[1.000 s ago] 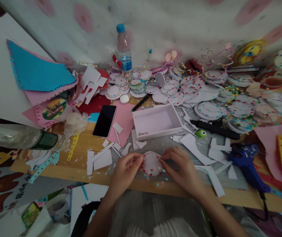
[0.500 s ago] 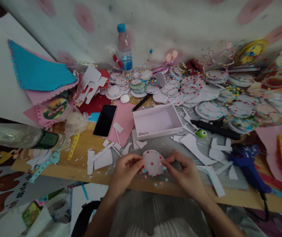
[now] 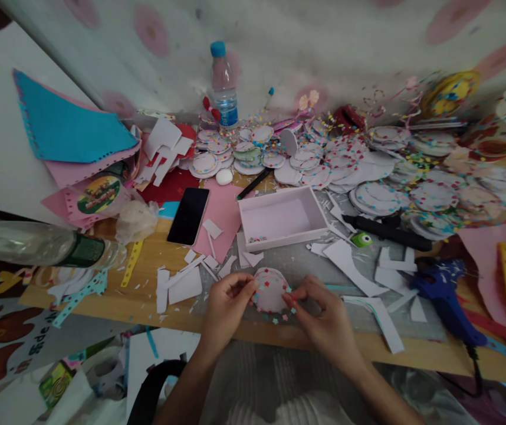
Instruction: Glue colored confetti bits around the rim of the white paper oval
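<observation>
Low over the front of the grey cutting mat [image 3: 345, 321] is a small round white disc [image 3: 273, 295] dotted with red and blue star-shaped confetti. My left hand [image 3: 230, 298] pinches the disc's left rim between thumb and forefinger. At the right rim, thumb and forefinger of my right hand [image 3: 321, 307] are closed, with coloured stars beside the tips; whether they also grip a star is hidden. More loose confetti stars [image 3: 279, 319] lie along the disc's lower edge. Just behind my hands stands an open white box [image 3: 279, 236] with a few stars in its near left corner.
White paper scraps [image 3: 350, 265] litter the mat. A blue glue gun [image 3: 450, 301] lies at right, a black phone [image 3: 189, 215] at left. Piles of decorated discs [image 3: 377, 198] fill the back, beside an upright water bottle [image 3: 223, 88]. Another bottle [image 3: 49, 245] lies at far left.
The disc has turned a little and shifted slightly left, its red stars now nearer the top. My right hand has moved slightly left and down along the rim; my left stays almost put.
</observation>
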A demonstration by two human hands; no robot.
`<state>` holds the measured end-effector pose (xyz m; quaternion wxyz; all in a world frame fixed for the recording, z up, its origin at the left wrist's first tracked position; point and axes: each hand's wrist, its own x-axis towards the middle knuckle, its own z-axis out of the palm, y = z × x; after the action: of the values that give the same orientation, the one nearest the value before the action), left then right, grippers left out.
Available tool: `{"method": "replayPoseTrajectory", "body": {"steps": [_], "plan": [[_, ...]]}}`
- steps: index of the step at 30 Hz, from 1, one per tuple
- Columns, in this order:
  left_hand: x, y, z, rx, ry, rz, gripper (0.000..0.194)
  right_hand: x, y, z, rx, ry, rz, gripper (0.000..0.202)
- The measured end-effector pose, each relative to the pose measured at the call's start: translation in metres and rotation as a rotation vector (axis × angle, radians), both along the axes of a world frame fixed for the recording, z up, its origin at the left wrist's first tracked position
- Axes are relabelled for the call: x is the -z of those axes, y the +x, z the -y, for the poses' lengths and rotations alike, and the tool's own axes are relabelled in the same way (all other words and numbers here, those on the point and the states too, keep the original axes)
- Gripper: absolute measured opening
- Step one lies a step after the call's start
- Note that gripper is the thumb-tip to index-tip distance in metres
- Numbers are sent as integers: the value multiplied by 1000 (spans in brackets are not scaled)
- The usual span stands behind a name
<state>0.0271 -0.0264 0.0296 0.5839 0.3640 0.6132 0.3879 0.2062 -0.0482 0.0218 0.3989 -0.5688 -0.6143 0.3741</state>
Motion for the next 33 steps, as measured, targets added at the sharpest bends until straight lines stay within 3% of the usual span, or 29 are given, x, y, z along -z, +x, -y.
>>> {"method": "replayPoseTrajectory", "body": {"steps": [13,23,29,33], "plan": [[4,3,-1,-23,13,-15,21,3,-3,0,81,44,50,26],[-1,-17,-2,89,-11,0,26,5,5,-4,118,-49,47,27],[-3,-12,5,220,-86,8,23,3,4,-5,123,-67,26,26],[-10,-9,2,217,-88,-3,22,5,12,-4,24,-71,99,18]]}}
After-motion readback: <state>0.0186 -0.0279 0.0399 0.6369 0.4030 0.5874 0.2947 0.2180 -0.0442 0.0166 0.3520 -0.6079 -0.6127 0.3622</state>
